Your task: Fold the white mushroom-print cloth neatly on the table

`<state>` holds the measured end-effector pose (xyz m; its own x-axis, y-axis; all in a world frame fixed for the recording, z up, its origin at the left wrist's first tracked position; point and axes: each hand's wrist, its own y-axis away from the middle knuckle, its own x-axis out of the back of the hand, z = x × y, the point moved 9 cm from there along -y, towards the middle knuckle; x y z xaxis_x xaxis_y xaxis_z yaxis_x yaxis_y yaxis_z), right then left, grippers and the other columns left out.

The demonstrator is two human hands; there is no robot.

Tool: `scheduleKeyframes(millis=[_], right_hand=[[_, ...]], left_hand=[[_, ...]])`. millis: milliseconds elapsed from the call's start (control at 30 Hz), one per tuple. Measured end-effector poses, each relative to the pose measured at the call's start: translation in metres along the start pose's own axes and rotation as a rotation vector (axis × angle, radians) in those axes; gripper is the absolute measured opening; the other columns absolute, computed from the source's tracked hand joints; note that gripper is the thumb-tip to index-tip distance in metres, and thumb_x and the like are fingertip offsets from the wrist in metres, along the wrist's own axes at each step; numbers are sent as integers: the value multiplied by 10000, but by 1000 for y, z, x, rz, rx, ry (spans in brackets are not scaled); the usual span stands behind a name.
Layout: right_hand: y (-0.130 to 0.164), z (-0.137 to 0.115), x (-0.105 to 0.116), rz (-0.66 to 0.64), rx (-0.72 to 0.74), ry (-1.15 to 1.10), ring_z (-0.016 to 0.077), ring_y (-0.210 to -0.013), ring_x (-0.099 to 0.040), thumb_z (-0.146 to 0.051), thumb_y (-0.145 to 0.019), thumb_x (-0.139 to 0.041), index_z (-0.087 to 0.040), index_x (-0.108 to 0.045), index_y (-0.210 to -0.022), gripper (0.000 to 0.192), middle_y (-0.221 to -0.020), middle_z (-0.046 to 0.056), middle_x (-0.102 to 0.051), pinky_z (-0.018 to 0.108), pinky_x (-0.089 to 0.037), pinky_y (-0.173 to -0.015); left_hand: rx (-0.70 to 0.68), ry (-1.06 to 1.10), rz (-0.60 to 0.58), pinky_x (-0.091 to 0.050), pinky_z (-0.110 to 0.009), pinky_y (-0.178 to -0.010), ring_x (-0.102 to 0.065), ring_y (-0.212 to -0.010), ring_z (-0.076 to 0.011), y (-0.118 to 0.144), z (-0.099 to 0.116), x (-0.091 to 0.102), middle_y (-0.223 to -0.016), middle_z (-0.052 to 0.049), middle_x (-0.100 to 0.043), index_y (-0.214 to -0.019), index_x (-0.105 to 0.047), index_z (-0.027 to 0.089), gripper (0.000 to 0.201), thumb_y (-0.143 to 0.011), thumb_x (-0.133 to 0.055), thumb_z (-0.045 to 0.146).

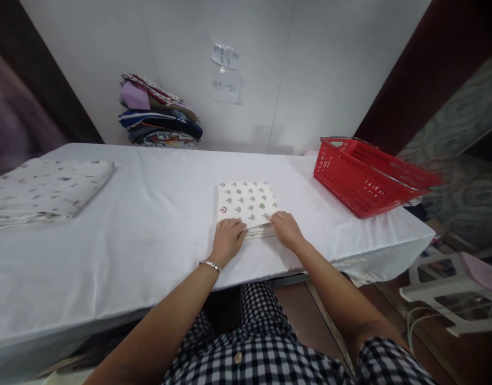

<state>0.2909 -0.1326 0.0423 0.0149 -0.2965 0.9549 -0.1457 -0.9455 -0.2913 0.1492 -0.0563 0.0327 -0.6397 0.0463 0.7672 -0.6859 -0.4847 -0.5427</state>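
I see both of my hands resting on a small folded cloth, white with a print of small grey, green and red shapes. It lies on the white-covered table, close to the near edge and a little right of the middle. My left hand lies palm down on the cloth's near left corner, fingers curled loosely over the edge. A thin bracelet circles that wrist. My right hand presses on the near right corner, fingers bent and pinching the stacked layers of fabric there.

A red plastic basket sits tilted at the right end of the table, well apart from the cloth. A larger folded spotted cloth lies at the left end. Against the wall at the far edge is a pile of folded colourful fabrics. Two paper notes hang on the wall above.
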Motion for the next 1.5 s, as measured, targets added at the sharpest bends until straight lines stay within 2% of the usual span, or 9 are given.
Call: scheduleKeyframes(millis=[267,500,600,733,933,1200,1367,1500], right_hand=[[17,-2,-10,62,104,-23,199,-915,-489,-127,-890,-453,-157,-624,-926,177,-994,89,-614,314,-360,-781],[23,-5,-6,108,208,-100,212,-949,-497,-223,-882,-521,-156,-612,-1007,169,-1028,100,-607,335,-386,-800],[22,-1,-7,121,209,-127,211,-928,-504,-213,-879,-519,-158,-619,-1007,171,-1009,97,-614,337,-395,-789],[20,3,-9,139,211,-167,204,-911,-510,-182,-882,-496,-175,-632,-1000,181,-1000,86,-622,329,-406,-785],[23,7,-5,258,199,-194,199,-870,-518,-178,-892,-470,-164,-649,-966,194,-970,90,-629,321,-418,-763],[30,4,-10,278,171,-179,203,-881,-526,-183,-890,-485,-185,-667,-958,195,-951,87,-638,338,-413,-767],[38,-3,-7,299,159,-182,208,-889,-537,-146,-890,-460,-187,-671,-977,232,-942,89,-640,356,-428,-781],[39,-5,-7,333,164,-221,215,-881,-540,-163,-889,-454,-196,-676,-974,240,-928,88,-645,376,-448,-773]], left_hand=[[-48,-17,-19,-357,-372,-830,-521,-903,-198,-1,4,1,-915,-44,-637,-877,-642,199,210,-912,-449,276],[-61,-6,-37,-357,-380,-850,-513,-936,-212,1,4,-3,-960,-50,-622,-943,-645,218,166,-861,-537,314],[-86,-26,-38,-358,-386,-848,-511,-928,-216,1,6,-4,-967,-51,-618,-1011,-637,224,208,-853,-550,327],[-95,-53,-42,-362,-386,-830,-511,-904,-216,0,7,-5,-942,-54,-620,-944,-656,217,180,-872,-519,309],[-98,-70,-44,-361,-385,-825,-514,-883,-213,-1,8,-4,-910,-55,-634,-896,-659,207,208,-900,-470,294],[-104,-89,-73,-379,-372,-789,-508,-882,-211,0,9,-6,-922,-62,-624,-894,-662,213,183,-890,-488,270],[-114,-116,-86,-388,-359,-749,-515,-872,-201,10,8,2,-907,-57,-622,-900,-657,221,183,-891,-474,210],[-61,-69,-66,-401,-352,-742,-516,-848,-187,12,4,12,-871,-49,-613,-845,-650,211,210,-906,-458,272]])
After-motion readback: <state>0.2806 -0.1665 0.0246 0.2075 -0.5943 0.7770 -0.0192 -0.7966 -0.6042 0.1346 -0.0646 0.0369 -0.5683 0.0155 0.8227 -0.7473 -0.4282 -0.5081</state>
